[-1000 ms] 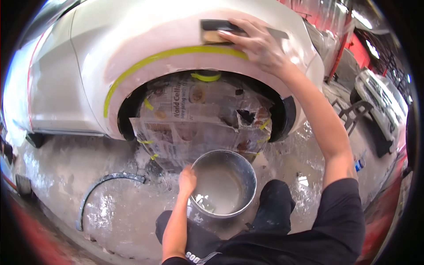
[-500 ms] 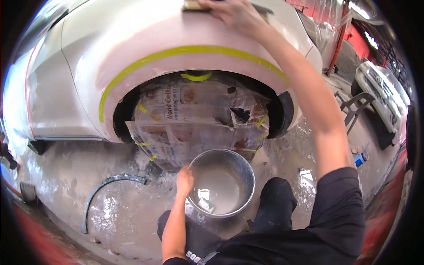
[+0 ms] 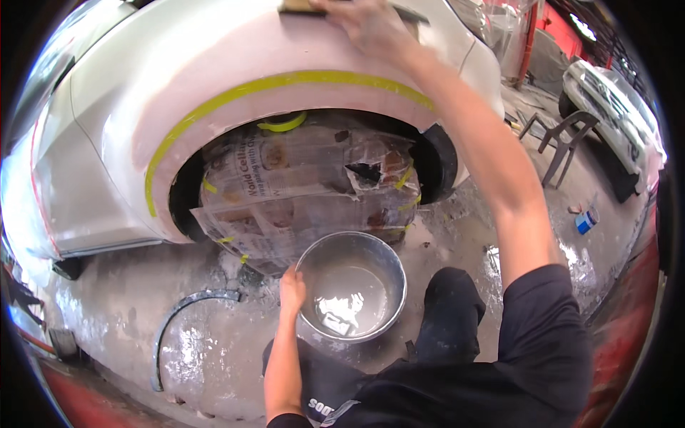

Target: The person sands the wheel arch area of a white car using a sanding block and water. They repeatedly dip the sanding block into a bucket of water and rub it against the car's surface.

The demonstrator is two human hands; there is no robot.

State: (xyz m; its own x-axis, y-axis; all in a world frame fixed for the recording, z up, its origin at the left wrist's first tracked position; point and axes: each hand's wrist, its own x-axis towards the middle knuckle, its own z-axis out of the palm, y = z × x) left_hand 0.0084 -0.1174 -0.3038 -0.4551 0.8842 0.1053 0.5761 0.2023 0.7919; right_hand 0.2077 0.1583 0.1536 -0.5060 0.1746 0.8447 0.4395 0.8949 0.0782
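Observation:
My right hand [image 3: 371,32] is closed around a long sanding block [image 3: 298,8] with a tan top, pressed flat on the primed, pinkish-white car fender [image 3: 235,60] above the wheel arch. My left hand [image 3: 291,289] grips the left rim of a round grey bucket [image 3: 391,274] that stands between my knees with cloudy water inside. Lime-yellow masking tape [image 3: 307,76] follows the arch between the block and the wheel opening. Newspaper [image 3: 285,189] covers the wheel, torn in one place. The far edge of the block is partly hidden by my fingers.
A curved dark trim strip [image 3: 161,335] lies on the wet floor [image 3: 114,314] at left. To the right are a dark plastic chair [image 3: 567,139], a blue can [image 3: 586,221] and a white vehicle [image 3: 606,107] partly covered in clear plastic.
The view has shifted a little, so the car sits further left in the picture. My right hand is still on the sanding block against the fender; my left hand still holds the bucket rim.

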